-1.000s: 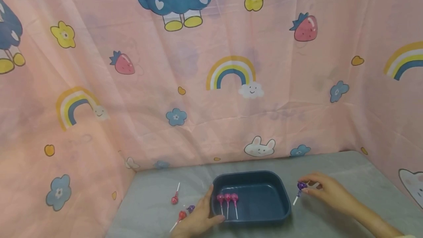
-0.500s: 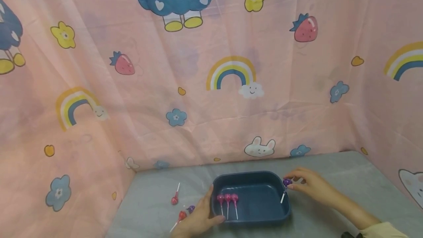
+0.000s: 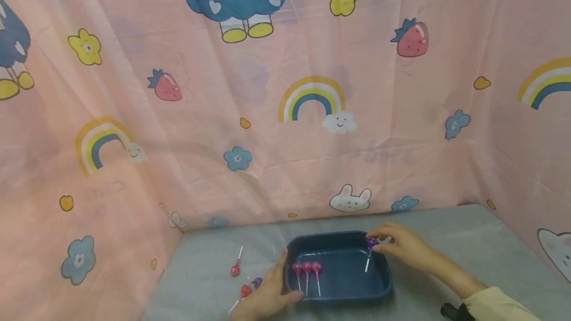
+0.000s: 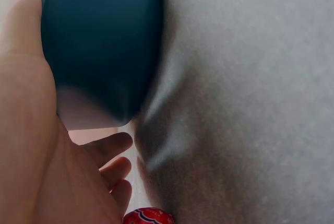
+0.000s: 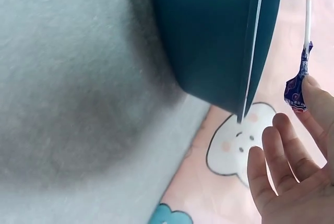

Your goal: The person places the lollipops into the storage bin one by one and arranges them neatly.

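Note:
My right hand (image 3: 403,245) pinches a purple-wrapped lollipop (image 3: 372,243) by its candy head, above the right end of a dark blue tray (image 3: 339,299). The white stick hangs downward in the head view; the right wrist view shows the wrapped lollipop (image 5: 296,89) between thumb and a finger, with the other fingers spread apart. At the tray's left front corner, my left hand (image 3: 267,294) grips the tray, thumb at the near rim and fingers along the left side. Inside the tray, three pink lollipops (image 3: 307,267) lie in a row at the left, sticks toward me.
Left of the tray, a red lollipop (image 3: 235,270) lies on the grey table (image 3: 205,246). Another red lollipop (image 3: 246,291) and a purple one (image 3: 257,282) lie beside my left hand, partly hidden. A pink printed cloth (image 3: 267,182) hangs behind and at both sides.
My right hand has moved left with the purple lollipop, from outside the tray to over its right end. The left hand and tray have stayed in place.

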A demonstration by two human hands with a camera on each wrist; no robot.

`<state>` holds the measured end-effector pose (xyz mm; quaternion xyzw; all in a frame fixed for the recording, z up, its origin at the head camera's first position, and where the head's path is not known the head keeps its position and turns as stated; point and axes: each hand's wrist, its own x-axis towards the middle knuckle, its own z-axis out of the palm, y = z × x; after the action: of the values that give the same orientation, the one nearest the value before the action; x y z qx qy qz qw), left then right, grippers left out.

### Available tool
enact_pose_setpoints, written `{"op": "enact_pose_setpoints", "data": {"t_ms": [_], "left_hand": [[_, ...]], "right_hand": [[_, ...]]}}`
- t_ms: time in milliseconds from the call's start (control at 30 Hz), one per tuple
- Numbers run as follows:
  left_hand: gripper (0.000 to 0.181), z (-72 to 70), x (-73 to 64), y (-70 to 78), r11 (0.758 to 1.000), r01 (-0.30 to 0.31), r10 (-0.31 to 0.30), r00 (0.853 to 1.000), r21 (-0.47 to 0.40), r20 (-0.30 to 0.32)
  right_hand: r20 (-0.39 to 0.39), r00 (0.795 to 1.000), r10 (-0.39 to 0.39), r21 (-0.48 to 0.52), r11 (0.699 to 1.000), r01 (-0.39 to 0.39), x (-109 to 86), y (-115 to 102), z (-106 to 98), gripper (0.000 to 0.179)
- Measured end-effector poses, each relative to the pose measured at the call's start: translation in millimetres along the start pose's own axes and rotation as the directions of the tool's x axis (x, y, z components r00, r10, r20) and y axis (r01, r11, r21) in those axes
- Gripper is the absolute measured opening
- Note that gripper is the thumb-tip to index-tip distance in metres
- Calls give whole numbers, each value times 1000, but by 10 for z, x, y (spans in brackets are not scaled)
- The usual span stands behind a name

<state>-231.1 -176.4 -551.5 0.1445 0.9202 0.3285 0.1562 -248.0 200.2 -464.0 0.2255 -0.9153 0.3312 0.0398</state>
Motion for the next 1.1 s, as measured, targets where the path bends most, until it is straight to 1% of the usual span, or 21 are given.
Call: {"op": "enact_pose_setpoints", "data": {"t_ms": [100, 267, 300, 367, 500, 600, 767, 933, 1100], "left_hand": [[104, -1, 2, -1, 1000, -5, 5, 1000, 6, -4], [104, 3, 7, -5, 1000, -3, 3, 1000, 6, -4], [104, 3, 7, -3, 1000, 1, -1, 1000, 1, -1], [105, 6, 8, -1, 1000, 7, -7, 1000, 1, 1], [106, 1, -2, 10, 1000, 21, -21, 1000, -2, 0], [106, -6, -4, 10, 1000, 15, -15, 1000, 2, -5], [105, -5, -9, 8, 1000, 1, -1, 1000, -2, -1], [105, -6, -19, 24, 1000, 15, -15, 1000, -17, 7], [105, -13, -15, 35, 1000, 25, -25, 1000, -12, 7]], "right_hand": [[-1, 1000, -15, 11, 1000, 15, 49, -36, 40, 30], [-26, 996, -89, 39, 995, 90, 118, -42, 138, 27], [-29, 995, -94, 42, 995, 95, 132, -43, 157, 26], [-20, 996, -88, 57, 994, 89, 156, -51, 189, 25], [28, 999, -38, 83, 996, 36, 215, -107, 225, 24], [56, 998, -24, 98, 995, 19, 261, -134, 253, 25], [68, 997, -38, 113, 993, 30, 319, -143, 330, 26], [80, 995, -64, 125, 991, 54, 365, -181, 392, 26], [94, 991, -100, 139, 987, 86, 420, -198, 458, 27]]}}
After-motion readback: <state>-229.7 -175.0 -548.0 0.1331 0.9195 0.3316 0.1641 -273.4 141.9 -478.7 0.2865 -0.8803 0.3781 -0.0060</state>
